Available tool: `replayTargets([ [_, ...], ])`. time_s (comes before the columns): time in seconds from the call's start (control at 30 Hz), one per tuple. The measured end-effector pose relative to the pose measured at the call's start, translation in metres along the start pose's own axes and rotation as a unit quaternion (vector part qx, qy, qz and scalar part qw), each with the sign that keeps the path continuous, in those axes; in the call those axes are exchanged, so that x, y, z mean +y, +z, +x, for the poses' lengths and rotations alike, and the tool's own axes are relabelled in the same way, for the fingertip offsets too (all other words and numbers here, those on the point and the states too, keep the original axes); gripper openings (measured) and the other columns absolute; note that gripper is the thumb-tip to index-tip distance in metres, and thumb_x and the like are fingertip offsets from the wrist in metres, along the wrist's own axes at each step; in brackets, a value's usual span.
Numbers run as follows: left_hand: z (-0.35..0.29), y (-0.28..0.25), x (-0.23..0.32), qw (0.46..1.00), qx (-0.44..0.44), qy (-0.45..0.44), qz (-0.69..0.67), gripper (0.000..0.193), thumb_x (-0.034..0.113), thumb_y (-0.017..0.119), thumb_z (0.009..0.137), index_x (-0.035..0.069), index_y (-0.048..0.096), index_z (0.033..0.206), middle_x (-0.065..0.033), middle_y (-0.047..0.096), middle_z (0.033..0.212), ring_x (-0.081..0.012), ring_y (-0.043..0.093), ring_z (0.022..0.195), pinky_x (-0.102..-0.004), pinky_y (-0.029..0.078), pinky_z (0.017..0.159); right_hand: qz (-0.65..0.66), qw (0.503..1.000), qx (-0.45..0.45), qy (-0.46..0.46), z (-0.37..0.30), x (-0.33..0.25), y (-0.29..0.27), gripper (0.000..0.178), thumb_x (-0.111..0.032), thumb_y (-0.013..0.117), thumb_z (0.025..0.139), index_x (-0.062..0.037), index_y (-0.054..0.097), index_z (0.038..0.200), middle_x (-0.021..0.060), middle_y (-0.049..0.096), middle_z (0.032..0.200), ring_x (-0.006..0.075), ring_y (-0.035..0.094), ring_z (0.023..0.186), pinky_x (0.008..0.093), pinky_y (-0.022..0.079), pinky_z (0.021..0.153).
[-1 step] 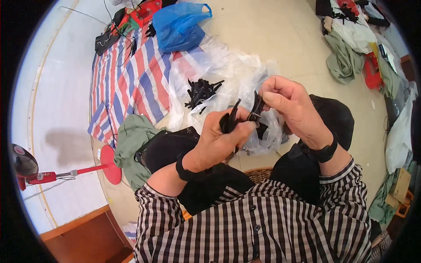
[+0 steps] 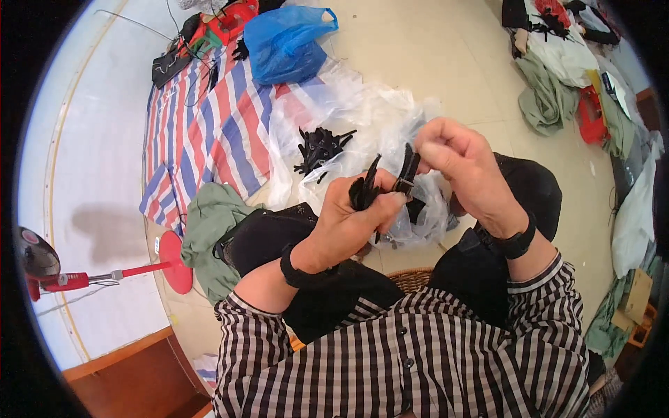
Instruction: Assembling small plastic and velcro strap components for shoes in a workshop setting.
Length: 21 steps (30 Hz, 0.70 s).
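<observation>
A short black strap [image 2: 410, 164] with a small metal buckle stands up between my hands, in front of my chest. Its lower end is pinched between the thumb and fingers of my left hand [image 2: 345, 223]. That same hand also grips a bunch of black straps [image 2: 363, 193], which stick up past its curled fingers. My right hand [image 2: 468, 171] is closed, thumb against fingers, at the upper end of the buckled strap; the exact contact is hard to see. Beyond my hands, a pile of similar black straps [image 2: 320, 148] lies on clear plastic sheeting [image 2: 373, 111].
A blue plastic bag [image 2: 282, 52] rests on a striped red, white and blue sheet [image 2: 233, 125]. Green cloth [image 2: 216, 212] lies by my left knee, near a red-based stand [image 2: 178, 262]. Between my legs shows a wicker rim [image 2: 410, 279]. Clothes and cloths [image 2: 547, 90] line the right side.
The buckled strap has turned, showing its flat side more fully. My right fingers have shifted slightly at its upper end. The left hand has hardly moved.
</observation>
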<state>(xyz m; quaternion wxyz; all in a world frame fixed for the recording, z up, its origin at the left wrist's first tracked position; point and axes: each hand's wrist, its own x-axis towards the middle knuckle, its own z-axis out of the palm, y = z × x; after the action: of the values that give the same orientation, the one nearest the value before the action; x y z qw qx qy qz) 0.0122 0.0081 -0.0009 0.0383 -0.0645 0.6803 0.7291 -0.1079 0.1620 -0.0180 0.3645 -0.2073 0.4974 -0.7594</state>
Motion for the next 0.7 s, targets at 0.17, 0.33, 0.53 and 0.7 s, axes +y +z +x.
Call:
replayTargets([
  [0.17, 0.002, -0.002, -0.005, 0.997, 0.027, -0.037, -0.064, 0.014, 0.017, 0.055, 0.089, 0.004, 0.059, 0.086, 0.0030, 0.052, 0.059, -0.0018, 0.041, 0.051, -0.0184, 0.029, 0.046, 0.065, 0.996, 0.058, 0.015, 0.006, -0.001, -0.003, 0.028, -0.026, 0.053, 0.090, -0.0010, 0.054, 0.100, 0.0000, 0.054, 0.082, 0.0088, 0.053, 0.076, 0.0252, 0.044, 0.074],
  [0.33, 0.009, 0.000, 0.001, 0.994, 0.045, 0.009, -0.095, 0.014, 0.015, 0.057, 0.087, 0.002, 0.059, 0.085, 0.0004, 0.056, 0.061, -0.0040, 0.048, 0.055, -0.0188, 0.034, 0.049, -0.005, 0.997, -0.069, 0.036, 0.002, 0.012, 0.008, 0.024, -0.025, 0.056, 0.088, -0.0010, 0.058, 0.091, 0.0011, 0.056, 0.079, 0.0080, 0.050, 0.074, 0.0238, 0.042, 0.070],
  [0.53, 0.012, -0.001, 0.016, 0.998, 0.045, -0.044, -0.014, 0.013, 0.012, 0.058, 0.084, 0.000, 0.059, 0.078, -0.0012, 0.057, 0.062, -0.0050, 0.052, 0.056, -0.0195, 0.037, 0.052, -0.045, 0.998, -0.028, -0.030, 0.010, 0.012, 0.010, 0.015, -0.016, 0.058, 0.087, -0.0019, 0.060, 0.082, -0.0009, 0.056, 0.072, 0.0066, 0.051, 0.069, 0.0226, 0.042, 0.065],
  [0.7, 0.017, -0.004, 0.014, 0.999, 0.042, -0.032, -0.004, 0.014, 0.013, 0.057, 0.083, 0.000, 0.059, 0.078, -0.0016, 0.059, 0.063, -0.0042, 0.052, 0.058, -0.0190, 0.036, 0.052, -0.099, 0.994, -0.024, -0.027, 0.010, 0.016, 0.008, 0.012, -0.012, 0.055, 0.087, -0.0004, 0.060, 0.089, -0.0003, 0.058, 0.076, 0.0059, 0.052, 0.068, 0.0229, 0.043, 0.062],
])
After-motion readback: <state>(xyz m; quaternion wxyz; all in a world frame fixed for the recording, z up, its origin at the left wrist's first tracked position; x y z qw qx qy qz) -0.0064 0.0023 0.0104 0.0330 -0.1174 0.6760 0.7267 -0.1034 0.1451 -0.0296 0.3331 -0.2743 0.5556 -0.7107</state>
